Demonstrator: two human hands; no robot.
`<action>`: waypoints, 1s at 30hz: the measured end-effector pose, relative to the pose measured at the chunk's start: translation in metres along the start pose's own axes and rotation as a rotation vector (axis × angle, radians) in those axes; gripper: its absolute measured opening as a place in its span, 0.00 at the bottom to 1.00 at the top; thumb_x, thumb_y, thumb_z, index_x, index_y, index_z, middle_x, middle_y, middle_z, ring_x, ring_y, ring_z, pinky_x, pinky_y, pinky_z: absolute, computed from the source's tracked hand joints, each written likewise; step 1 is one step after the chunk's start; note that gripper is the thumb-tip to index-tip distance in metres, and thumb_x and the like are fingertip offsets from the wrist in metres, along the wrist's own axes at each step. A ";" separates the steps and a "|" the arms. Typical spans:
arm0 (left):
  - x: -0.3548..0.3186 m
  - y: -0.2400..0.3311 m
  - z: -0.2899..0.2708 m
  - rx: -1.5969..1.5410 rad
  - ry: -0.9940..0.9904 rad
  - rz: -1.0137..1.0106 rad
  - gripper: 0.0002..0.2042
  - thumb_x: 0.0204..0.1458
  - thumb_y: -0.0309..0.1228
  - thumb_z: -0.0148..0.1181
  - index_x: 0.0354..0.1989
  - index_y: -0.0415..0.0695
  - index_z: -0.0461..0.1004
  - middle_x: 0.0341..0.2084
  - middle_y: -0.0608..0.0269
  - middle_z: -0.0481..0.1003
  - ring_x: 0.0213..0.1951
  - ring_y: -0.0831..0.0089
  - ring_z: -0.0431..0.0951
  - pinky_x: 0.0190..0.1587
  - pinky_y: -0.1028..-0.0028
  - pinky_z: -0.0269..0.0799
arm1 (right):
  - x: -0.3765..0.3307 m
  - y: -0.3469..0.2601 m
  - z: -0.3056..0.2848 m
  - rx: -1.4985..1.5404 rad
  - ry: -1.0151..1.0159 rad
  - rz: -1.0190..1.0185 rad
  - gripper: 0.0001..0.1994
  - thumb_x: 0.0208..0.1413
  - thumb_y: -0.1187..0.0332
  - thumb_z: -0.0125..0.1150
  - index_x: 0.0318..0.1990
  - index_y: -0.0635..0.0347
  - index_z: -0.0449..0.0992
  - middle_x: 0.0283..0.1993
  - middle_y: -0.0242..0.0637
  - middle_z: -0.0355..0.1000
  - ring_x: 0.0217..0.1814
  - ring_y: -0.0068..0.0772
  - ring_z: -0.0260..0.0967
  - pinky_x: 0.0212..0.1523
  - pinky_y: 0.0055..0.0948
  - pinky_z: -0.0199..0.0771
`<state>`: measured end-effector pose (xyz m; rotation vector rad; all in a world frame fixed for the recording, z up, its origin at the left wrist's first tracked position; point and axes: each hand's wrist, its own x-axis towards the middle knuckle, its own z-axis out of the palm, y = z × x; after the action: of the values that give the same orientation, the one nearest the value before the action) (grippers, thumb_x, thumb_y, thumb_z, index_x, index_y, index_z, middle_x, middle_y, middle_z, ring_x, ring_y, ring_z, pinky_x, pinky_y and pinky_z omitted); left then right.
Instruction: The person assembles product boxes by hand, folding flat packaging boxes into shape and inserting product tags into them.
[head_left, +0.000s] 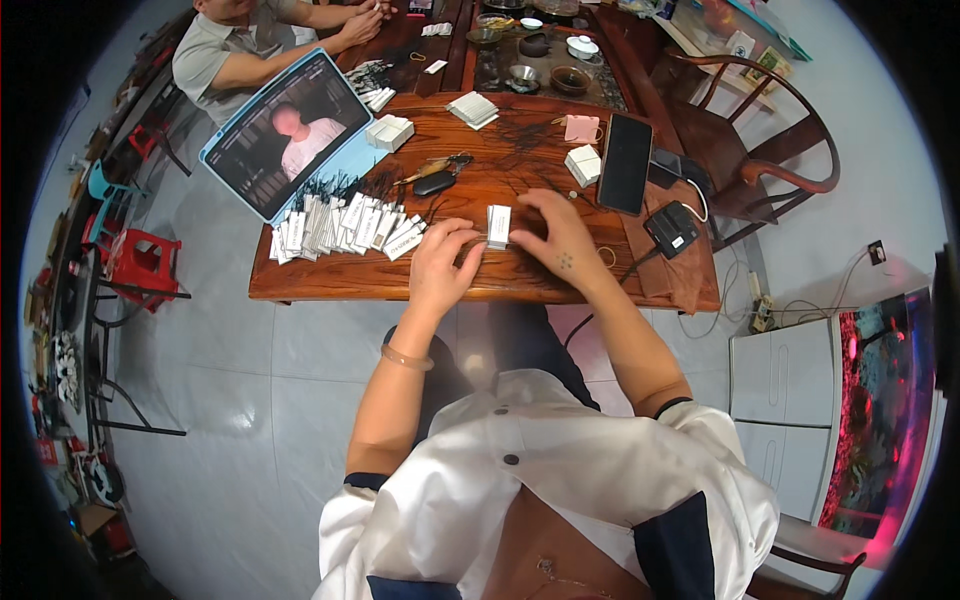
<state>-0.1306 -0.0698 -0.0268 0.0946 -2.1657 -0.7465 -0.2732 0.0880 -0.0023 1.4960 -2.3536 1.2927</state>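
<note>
A fanned row of white rectangular paper tags with black strings [340, 228] lies at the left of the reddish wooden table [300, 285]. Left hand [440, 268] and right hand [560, 238] both pinch a small white stack of tags [498, 226] near the front edge. Judged step: squaring the stack; next calls for steady, even pressure. Fingertip contact is too small to make out.

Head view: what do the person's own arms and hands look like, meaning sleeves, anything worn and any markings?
Both forearms are bare. The left hand has a thin pale bangle at the wrist. The right hand has a small dotted mark on its back. The sleeves are short, white with dark navy cuffs, part of a white buttoned top.
</note>
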 end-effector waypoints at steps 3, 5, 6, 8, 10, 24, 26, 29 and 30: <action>0.001 0.000 0.000 -0.003 0.015 -0.003 0.06 0.45 0.25 0.65 0.32 0.41 0.77 0.37 0.58 0.76 0.39 0.60 0.77 0.41 0.68 0.73 | 0.027 0.011 -0.034 -0.408 0.112 0.028 0.19 0.44 0.64 0.67 0.45 0.59 0.73 0.46 0.44 0.72 0.51 0.46 0.67 0.55 0.41 0.62; -0.001 0.001 -0.003 -0.004 0.019 0.011 0.06 0.45 0.25 0.65 0.32 0.41 0.77 0.36 0.58 0.76 0.38 0.60 0.77 0.40 0.68 0.73 | 0.049 0.021 -0.056 -0.752 0.152 -0.038 0.16 0.43 0.63 0.67 0.40 0.57 0.75 0.41 0.41 0.74 0.47 0.42 0.69 0.52 0.42 0.62; -0.001 0.003 -0.005 0.003 0.022 0.015 0.05 0.45 0.25 0.65 0.31 0.41 0.77 0.35 0.58 0.76 0.38 0.60 0.77 0.39 0.68 0.73 | 0.060 0.029 -0.064 -0.882 0.166 -0.108 0.15 0.43 0.62 0.67 0.39 0.56 0.76 0.39 0.39 0.75 0.46 0.40 0.69 0.51 0.43 0.61; -0.001 0.002 -0.005 0.016 0.032 0.013 0.05 0.45 0.25 0.65 0.30 0.41 0.77 0.34 0.58 0.77 0.38 0.60 0.77 0.39 0.68 0.73 | 0.078 0.049 -0.066 -1.065 0.037 -0.117 0.16 0.42 0.58 0.67 0.36 0.56 0.76 0.37 0.39 0.75 0.46 0.39 0.69 0.54 0.48 0.59; -0.004 -0.002 -0.002 0.027 0.025 0.024 0.05 0.45 0.25 0.65 0.30 0.41 0.76 0.34 0.59 0.77 0.38 0.61 0.77 0.38 0.68 0.74 | 0.087 0.063 -0.061 -1.148 -0.084 -0.084 0.18 0.43 0.54 0.65 0.38 0.56 0.77 0.39 0.40 0.76 0.48 0.40 0.70 0.64 0.60 0.46; -0.003 -0.003 -0.005 -0.009 0.042 0.010 0.05 0.45 0.25 0.64 0.30 0.41 0.75 0.33 0.57 0.76 0.36 0.58 0.77 0.38 0.66 0.74 | 0.087 0.024 -0.055 -0.341 0.134 0.020 0.31 0.37 0.64 0.71 0.53 0.60 0.70 0.49 0.47 0.67 0.51 0.48 0.67 0.56 0.42 0.63; -0.003 0.002 -0.009 -0.010 0.050 -0.015 0.16 0.45 0.27 0.66 0.44 0.42 0.73 0.40 0.55 0.75 0.44 0.59 0.76 0.41 0.67 0.74 | 0.068 0.007 -0.043 0.131 0.157 0.137 0.27 0.46 0.68 0.66 0.56 0.62 0.67 0.48 0.40 0.67 0.46 0.31 0.68 0.49 0.27 0.69; 0.003 0.021 -0.018 -0.257 0.105 -0.145 0.29 0.45 0.30 0.67 0.58 0.44 0.64 0.48 0.53 0.72 0.52 0.60 0.72 0.46 0.66 0.72 | 0.024 -0.035 -0.010 1.196 0.011 0.383 0.18 0.56 0.77 0.52 0.56 0.63 0.66 0.50 0.40 0.68 0.51 0.33 0.69 0.51 0.32 0.73; 0.004 0.023 -0.020 -0.256 0.107 -0.140 0.29 0.45 0.30 0.67 0.58 0.44 0.64 0.48 0.53 0.72 0.52 0.60 0.72 0.46 0.66 0.72 | 0.007 -0.047 -0.002 1.260 -0.025 0.444 0.18 0.57 0.77 0.51 0.56 0.63 0.65 0.51 0.41 0.67 0.54 0.37 0.68 0.53 0.40 0.73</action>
<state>-0.1143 -0.0615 -0.0019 0.1509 -1.9597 -1.0684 -0.2413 0.0764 0.0308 1.0272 -1.8814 3.2136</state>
